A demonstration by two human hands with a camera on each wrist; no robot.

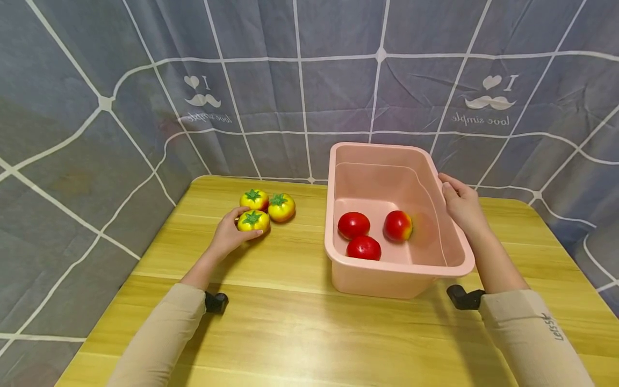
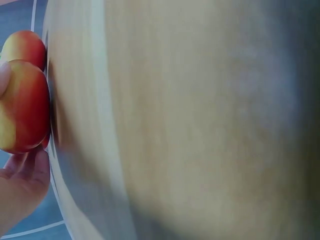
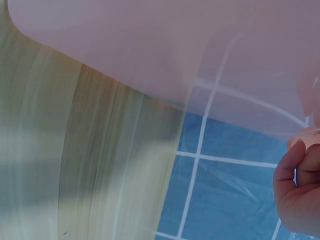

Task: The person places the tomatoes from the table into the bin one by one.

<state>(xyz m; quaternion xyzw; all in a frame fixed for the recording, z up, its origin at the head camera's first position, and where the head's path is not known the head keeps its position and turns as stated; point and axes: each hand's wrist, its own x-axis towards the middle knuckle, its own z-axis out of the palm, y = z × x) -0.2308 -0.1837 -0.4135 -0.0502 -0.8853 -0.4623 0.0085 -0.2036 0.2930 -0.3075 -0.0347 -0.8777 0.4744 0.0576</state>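
Note:
My left hand (image 1: 227,232) holds the nearest yellow tomato (image 1: 253,221), with a finger curled round its far side and the thumb at its near side. Green leaves top the tomato; the left wrist view shows its red lower part, with fingertips (image 2: 39,167) close beside it. Right behind are two more yellow tomatoes, one at the back left (image 1: 253,199) and one at the right (image 1: 282,207). My right hand (image 1: 463,205) grips the right rim of a pink plastic tub (image 1: 387,279), thumb over the edge. Inside lie a red tomato (image 1: 353,224), another (image 1: 364,248) and a red-and-yellow one (image 1: 398,226).
All this stands on a wood-grain table (image 1: 280,333). A grey curtain (image 1: 338,97) with white lines hangs close along the back and sides. Each wrist carries a black strap-on piece, one at the left (image 1: 216,302) and one at the right (image 1: 464,297).

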